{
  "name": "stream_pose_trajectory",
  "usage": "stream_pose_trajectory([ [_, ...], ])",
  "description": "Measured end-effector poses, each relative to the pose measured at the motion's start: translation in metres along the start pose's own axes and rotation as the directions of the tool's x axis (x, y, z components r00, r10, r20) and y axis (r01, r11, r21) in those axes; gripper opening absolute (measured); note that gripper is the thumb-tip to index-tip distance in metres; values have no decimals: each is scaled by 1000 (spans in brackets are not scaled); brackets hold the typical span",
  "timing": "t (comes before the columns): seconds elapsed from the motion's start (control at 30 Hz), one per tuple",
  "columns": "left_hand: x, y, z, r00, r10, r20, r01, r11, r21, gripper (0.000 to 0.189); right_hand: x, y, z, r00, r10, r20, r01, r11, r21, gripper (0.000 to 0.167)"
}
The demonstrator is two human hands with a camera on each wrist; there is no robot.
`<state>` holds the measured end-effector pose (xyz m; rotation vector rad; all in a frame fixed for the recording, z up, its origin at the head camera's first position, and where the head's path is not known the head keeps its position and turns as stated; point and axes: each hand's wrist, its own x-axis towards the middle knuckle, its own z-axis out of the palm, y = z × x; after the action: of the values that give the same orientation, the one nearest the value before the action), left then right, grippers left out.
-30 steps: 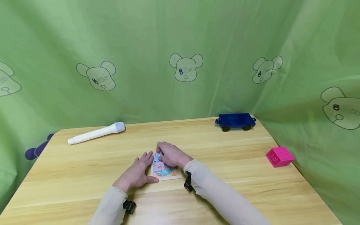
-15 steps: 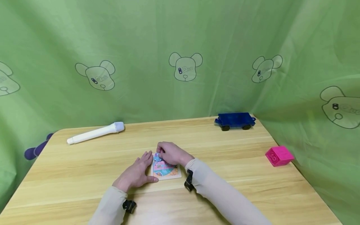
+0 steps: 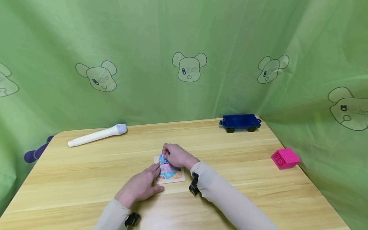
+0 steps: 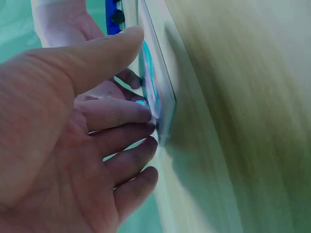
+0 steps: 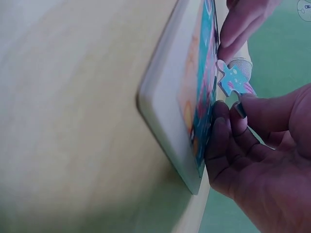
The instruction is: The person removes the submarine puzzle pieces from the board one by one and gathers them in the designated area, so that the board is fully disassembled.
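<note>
A small jigsaw puzzle in a pale wooden frame [image 3: 172, 180] lies flat on the table, its picture in pink, turquoise and orange. My right hand [image 3: 179, 156] pinches a light-blue jigsaw piece [image 5: 232, 80] between thumb and fingers; the right wrist view has the piece tilted up off the board. My left hand [image 3: 141, 186] lies at the frame's left side, fingers extended, their tips at the picture's left edge. In the left wrist view, the left thumb [image 4: 104, 56] is stretched out beside the frame. The puzzle's upper right part is hidden under my right hand.
On the wooden table [image 3: 224, 204], a white toy microphone [image 3: 97, 135] lies at the back left. A dark blue wheeled toy wagon [image 3: 241, 123] stands at the back right, and a pink block [image 3: 285, 158] near the right edge. A green curtain [image 3: 143, 95] surrounds the table.
The blue piece has come up off the board in my right hand, which has risen slightly. My left hand has shifted right, its fingertips now over the puzzle's left edge.
</note>
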<state>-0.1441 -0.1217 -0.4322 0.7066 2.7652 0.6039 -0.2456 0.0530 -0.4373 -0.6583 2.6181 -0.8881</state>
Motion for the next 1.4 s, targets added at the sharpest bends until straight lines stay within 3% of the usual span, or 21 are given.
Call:
stream_pose_trajectory([
  [0.23,-9,13,-1,998,59,-4,-58,996,73,62,-2,0,-2,1000,-5,-3,5,1000,18,7],
  [0.4,-12,15,1,994,106,-6,-105,985,136,55,-9,4,-12,998,-53,-22,54,997,56,6],
  [0.7,-15,14,5,996,92,-6,-89,979,185,54,-40,36,-47,995,-69,-70,81,981,179,9],
  [1.03,-17,14,5,995,99,-15,-95,984,152,51,-45,82,-87,993,-11,-120,23,995,98,9],
  [1.4,-15,13,6,992,123,-12,-120,984,129,50,-33,108,-92,994,73,-87,-71,997,22,11],
])
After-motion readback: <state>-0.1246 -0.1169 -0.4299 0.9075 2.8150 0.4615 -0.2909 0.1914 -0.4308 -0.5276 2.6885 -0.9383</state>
